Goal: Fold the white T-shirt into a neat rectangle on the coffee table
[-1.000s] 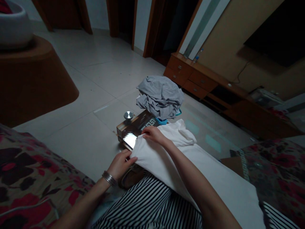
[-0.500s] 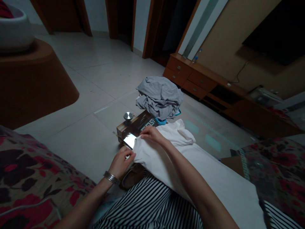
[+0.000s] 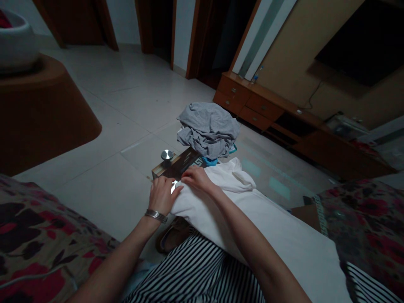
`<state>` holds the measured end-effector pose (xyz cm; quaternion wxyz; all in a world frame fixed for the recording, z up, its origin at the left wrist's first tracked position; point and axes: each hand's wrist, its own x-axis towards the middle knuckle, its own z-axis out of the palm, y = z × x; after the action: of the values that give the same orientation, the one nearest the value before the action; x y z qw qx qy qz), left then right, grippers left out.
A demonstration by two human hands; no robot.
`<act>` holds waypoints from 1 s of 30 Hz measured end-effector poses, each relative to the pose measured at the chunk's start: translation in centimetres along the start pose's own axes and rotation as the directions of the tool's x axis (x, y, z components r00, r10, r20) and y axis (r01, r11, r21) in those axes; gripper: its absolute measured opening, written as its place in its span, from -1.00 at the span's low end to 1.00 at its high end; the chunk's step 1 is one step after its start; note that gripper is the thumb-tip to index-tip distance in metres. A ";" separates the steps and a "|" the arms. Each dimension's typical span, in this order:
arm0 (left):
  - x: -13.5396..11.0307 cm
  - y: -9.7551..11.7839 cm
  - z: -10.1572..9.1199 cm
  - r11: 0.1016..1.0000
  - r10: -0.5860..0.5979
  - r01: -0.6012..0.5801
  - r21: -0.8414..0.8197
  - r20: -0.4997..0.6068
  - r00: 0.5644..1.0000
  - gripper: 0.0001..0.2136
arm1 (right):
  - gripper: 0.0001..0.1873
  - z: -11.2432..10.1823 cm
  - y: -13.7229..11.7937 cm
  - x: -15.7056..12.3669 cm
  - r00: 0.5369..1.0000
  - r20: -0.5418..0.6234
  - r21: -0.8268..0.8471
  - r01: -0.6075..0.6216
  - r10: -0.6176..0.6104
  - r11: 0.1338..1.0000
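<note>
Left hand (image 3: pixel 161 195) had shifted forward since the earlier frame, partly hiding the phone (image 3: pixel 174 185); couldn't tell if it gripped. Right hand (image 3: pixel 196 179) pinched the edge of the white shirt (image 3: pixel 284 229). Step looked like straightening that edge; next move probably called for a two-handed pinch. Shirt ran from the fingertips back under the right forearm.

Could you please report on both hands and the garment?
Right hand pinching white garment; left hand at its edge, grip unclear. Garment across lap. Grey clothes beyond hands.
</note>
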<state>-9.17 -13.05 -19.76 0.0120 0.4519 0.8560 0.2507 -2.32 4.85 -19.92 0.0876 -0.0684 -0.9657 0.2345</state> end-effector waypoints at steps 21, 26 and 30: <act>4.4 1.5 1.3 0.980 -0.038 0.087 -0.177 0.261 0.965 -0.75 | -0.46 -7.6 18.6 -6.5 0.613 -0.418 -0.035 -0.749 0.671 0.662; 5.0 1.3 1.3 0.971 -0.018 0.081 -0.225 0.270 0.963 -0.73 | -0.59 -8.8 20.6 -7.6 0.697 -0.346 -0.033 -0.678 0.628 0.735; 5.0 1.4 1.5 0.982 0.013 0.037 -0.184 0.262 0.965 -0.76 | -0.66 -9.1 21.4 -7.9 0.726 -0.308 -0.014 -0.649 0.614 0.761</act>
<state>-10.73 -7.87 -19.44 0.1691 0.4729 0.8221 0.2681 9.21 26.34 -23.03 0.1362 -0.4315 -0.8736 0.1792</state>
